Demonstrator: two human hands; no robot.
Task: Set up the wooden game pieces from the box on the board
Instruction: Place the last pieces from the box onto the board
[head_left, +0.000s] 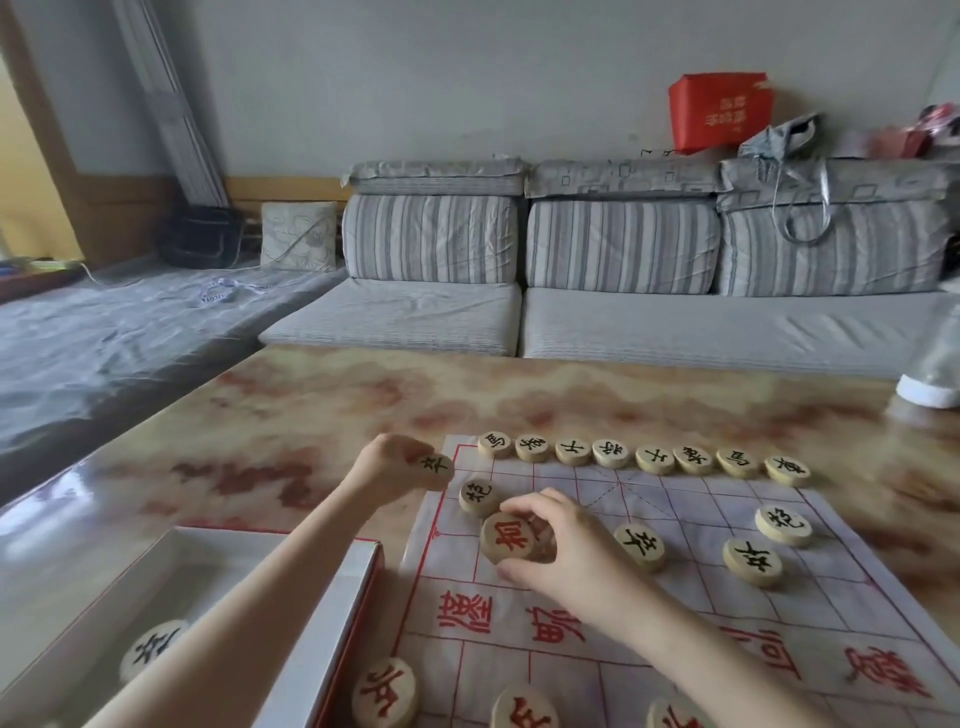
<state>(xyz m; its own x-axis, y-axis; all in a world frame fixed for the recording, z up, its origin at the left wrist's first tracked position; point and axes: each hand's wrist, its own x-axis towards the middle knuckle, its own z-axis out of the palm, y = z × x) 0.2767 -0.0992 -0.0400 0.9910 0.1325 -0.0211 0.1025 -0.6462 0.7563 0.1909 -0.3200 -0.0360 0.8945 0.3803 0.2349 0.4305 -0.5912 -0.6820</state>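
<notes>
red-marked piece (511, 538) on the left half of the board (691, 519), pinched between thumb and fingers of the right hand (563, 545). left hand (392, 462) curled round a black-marked piece (435, 462) at the board's far left corner. box (332, 613) just left of the board, one piece (150, 649) inside.

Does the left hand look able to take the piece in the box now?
Probably not yet: the left hand holds a black piece at the board's far corner. The box piece lies uncovered in the open box, so once that hand is emptied the way looks free.
</notes>
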